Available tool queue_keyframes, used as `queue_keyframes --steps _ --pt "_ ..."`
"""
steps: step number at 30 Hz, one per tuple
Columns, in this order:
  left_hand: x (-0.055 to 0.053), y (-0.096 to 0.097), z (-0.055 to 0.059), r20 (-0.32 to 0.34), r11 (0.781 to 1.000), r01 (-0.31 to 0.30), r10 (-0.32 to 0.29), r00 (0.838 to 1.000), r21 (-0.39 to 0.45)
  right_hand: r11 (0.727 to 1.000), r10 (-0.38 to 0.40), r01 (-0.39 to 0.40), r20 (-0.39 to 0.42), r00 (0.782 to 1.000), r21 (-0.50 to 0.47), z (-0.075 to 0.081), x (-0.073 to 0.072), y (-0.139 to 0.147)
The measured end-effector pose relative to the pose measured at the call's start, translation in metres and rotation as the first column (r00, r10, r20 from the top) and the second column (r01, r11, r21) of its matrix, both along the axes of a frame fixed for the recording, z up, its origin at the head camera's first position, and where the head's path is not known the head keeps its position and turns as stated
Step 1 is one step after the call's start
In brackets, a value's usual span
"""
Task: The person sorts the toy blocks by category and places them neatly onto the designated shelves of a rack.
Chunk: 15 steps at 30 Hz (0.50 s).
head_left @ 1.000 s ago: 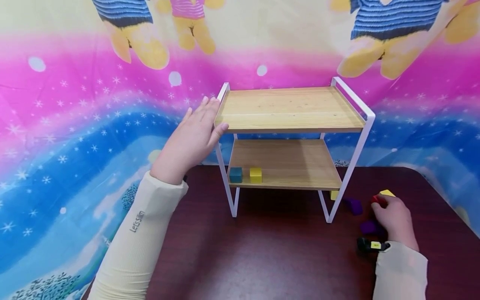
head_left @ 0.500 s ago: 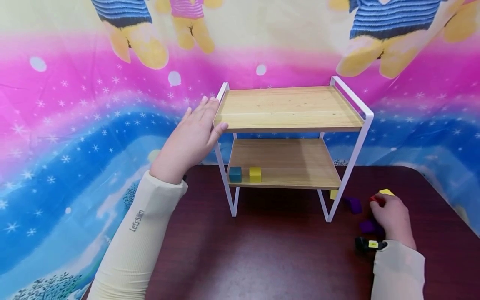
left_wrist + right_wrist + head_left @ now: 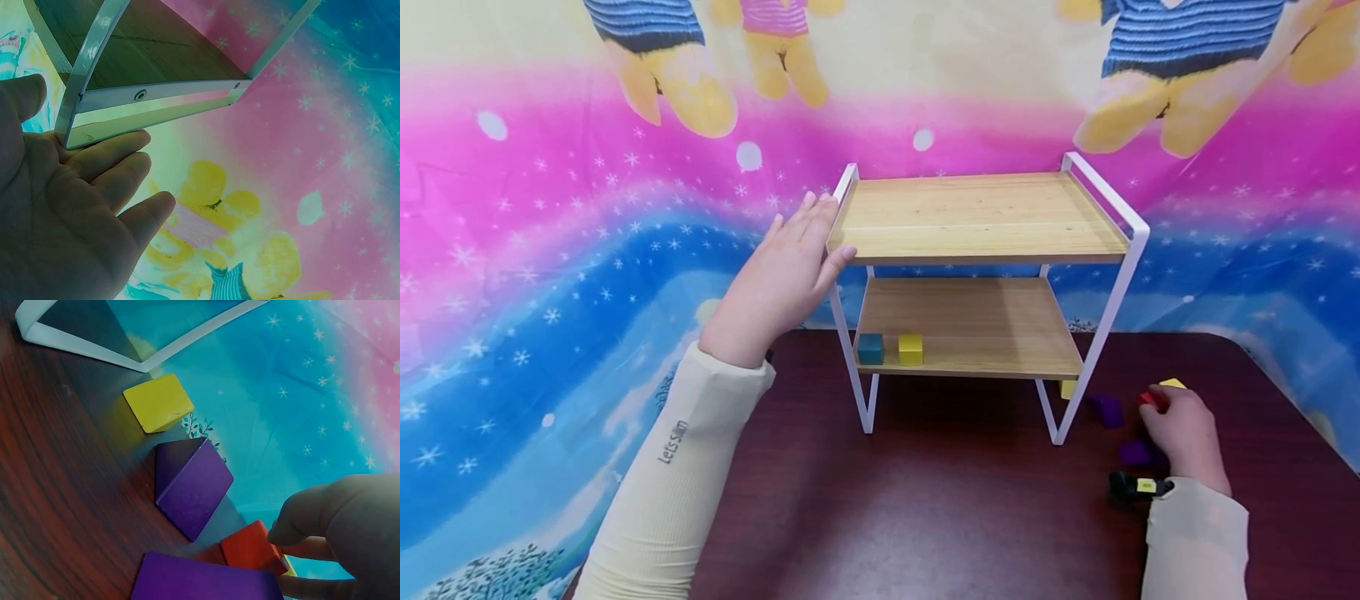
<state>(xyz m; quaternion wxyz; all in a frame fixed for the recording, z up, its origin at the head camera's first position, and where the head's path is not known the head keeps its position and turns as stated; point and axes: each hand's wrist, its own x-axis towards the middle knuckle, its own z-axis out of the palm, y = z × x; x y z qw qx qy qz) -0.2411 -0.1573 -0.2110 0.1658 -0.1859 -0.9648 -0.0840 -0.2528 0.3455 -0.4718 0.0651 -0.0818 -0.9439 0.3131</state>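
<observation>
head view shows barely any change over the last second, the left hand (image 3: 778, 287) lying straight-fingered against the shelf (image 3: 985, 212) and the right hand (image 3: 1186, 433) pinching the red block (image 3: 249, 547) right of it, so the work seems paused at the grip.

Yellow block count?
3: first yellow block on lower shelf, second yellow block near right front leg, third yellow block partly hidden by right hand; more may be hidden.

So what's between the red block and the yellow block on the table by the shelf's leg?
A purple block sits between the red block and that yellow block in the right wrist view.
</observation>
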Motion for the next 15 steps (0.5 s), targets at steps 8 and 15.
queue_keyframes --steps 8,15 --pt "-0.0001 -0.0002 -0.0002 0.001 1.000 -0.002 0.002 1.000 0.006 1.000 0.004 -0.004 -0.010 1.000 0.015 -0.0019 -0.0011 -0.0002" --pt "-0.0015 -0.0003 -0.0012 -0.004 1.000 0.001 -0.001 1.000 0.005 0.999 0.008 -0.007 -0.034 0.999 0.037 -0.0042 -0.0033 -0.0048"
